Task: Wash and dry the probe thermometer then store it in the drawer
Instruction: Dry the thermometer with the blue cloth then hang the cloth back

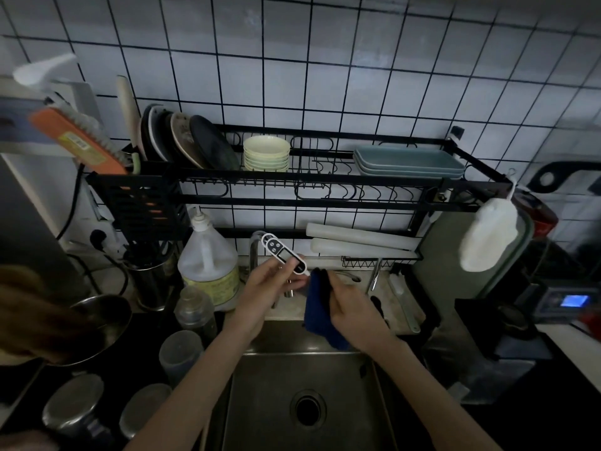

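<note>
The probe thermometer [282,251] is white with a dark display and buttons. My left hand [266,288] grips its lower body and holds it tilted above the back of the sink. My right hand [349,307] is closed on a dark blue cloth [320,312], which is bunched right at the thermometer's lower end. The metal probe is hidden inside the cloth. Both hands are over the steel sink [338,379], in front of the faucet [254,247]. No drawer is in view.
A black dish rack [325,182] with plates, bowls and trays spans the wall above the sink. A large soap jug [208,255], bottles and jars stand at the left. A steel bowl [104,323] sits at far left. An appliance with a lit screen [574,301] is at right.
</note>
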Tool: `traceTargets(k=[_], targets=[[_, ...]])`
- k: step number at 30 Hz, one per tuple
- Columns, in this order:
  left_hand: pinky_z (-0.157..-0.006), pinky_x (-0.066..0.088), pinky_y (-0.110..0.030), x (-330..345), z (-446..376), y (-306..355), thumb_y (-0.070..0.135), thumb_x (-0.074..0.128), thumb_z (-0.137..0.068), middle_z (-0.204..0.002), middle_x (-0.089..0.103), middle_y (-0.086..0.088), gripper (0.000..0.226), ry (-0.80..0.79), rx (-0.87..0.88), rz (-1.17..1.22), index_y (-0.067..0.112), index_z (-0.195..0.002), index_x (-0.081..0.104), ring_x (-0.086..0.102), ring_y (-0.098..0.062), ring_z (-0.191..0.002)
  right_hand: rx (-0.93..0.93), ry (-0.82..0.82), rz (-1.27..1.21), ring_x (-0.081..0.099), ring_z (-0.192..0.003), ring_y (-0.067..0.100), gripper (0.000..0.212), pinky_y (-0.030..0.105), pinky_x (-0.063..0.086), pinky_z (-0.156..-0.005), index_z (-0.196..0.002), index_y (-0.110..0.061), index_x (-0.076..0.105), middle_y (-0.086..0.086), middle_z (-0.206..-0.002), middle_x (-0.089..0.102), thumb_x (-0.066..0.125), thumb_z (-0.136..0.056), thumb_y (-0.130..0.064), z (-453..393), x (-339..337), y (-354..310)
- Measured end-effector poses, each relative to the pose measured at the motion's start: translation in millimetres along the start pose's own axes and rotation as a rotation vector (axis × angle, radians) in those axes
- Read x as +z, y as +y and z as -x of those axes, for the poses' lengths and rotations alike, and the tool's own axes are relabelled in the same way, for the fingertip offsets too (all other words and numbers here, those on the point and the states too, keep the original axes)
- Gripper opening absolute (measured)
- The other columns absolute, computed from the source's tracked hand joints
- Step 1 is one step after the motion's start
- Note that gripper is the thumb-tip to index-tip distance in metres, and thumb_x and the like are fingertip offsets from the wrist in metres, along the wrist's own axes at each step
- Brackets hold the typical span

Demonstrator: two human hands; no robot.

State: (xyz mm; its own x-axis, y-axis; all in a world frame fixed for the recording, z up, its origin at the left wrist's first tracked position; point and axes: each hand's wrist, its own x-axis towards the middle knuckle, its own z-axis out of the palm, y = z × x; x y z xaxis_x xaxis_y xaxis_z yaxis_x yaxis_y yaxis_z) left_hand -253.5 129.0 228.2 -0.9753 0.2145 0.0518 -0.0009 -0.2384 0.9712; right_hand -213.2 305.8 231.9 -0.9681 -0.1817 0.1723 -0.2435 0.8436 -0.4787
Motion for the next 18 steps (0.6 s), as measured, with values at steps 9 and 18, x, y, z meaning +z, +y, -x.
traceTargets(k=[9, 18], targets=[[-0.089, 0.052, -0.032, -25.2, 0.2, 8.7, 0.038, 0.067, -0.079, -0.098, 0.077, -0.010, 0.053, 0.144, -0.031, 0.156, -0.004, -0.111, 0.060, 0.073, -0.020, -0.099, -0.111, -0.003, 0.290, 0.057, -0.065, 0.022, 0.039, 0.030, 0.037, -0.056, -0.131, -0.011, 0.042, 0.007, -0.079, 0.063, 0.046, -0.092, -0.009, -17.7, -18.8, -0.8], [-0.106, 0.042, -0.040, -28.6, 3.5, 15.2, 0.033, 0.063, -0.090, -0.104, 0.076, -0.013, 0.052, 0.125, -0.025, 0.154, -0.009, -0.118, 0.054, 0.072, -0.020, -0.103, -0.163, 0.069, 0.381, 0.059, -0.059, 0.025, 0.039, 0.031, 0.040, -0.055, -0.126, -0.012, 0.046, 0.009, -0.074, 0.066, 0.052, -0.087, -0.011, -21.1, -21.3, -6.3]])
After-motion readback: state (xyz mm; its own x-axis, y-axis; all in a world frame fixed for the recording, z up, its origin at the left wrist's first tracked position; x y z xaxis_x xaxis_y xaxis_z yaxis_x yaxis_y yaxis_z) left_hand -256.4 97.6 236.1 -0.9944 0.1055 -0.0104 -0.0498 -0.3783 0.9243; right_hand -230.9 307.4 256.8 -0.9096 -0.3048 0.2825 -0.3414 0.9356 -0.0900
